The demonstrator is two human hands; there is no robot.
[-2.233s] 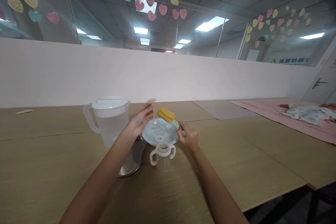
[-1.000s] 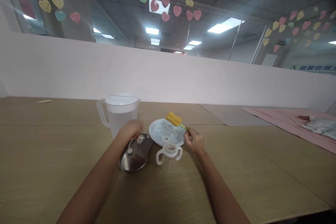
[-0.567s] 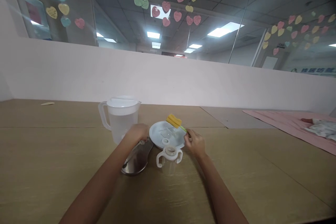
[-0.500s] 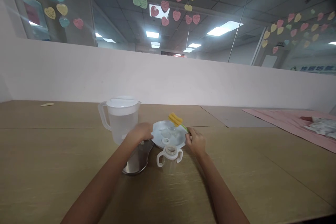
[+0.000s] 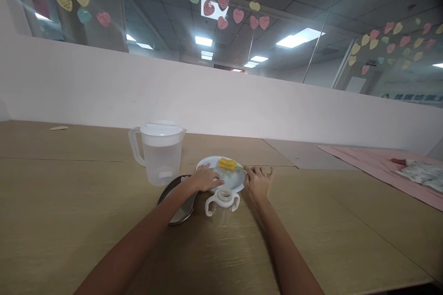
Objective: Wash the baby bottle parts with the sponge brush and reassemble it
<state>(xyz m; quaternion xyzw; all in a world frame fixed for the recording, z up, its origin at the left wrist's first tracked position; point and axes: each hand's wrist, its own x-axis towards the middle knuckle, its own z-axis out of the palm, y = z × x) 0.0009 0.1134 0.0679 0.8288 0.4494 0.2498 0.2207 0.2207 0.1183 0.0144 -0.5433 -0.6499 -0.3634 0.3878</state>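
Not much was readable here tbh. There was a blue sign (image 5: pixel 411 97) with light characters on the glass wall at the far right, but it was too blurry to make out. The paper hearts (image 5: pixel 242 7) stuck on the glass seemed to have handwriting on them, also way too small to read. Nothing on the table had any label I could see.

Yellow sponge brush (image 5: pixel 227 163) with a green handle on a white plate (image 5: pixel 207 164). Clear pitcher (image 5: pixel 159 153) with a white lid, silvery steel tray (image 5: pixel 178 214), light wood-grain bench (image 5: pixel 69 203), pink cloth (image 5: pixel 374 161) toward the right edge.
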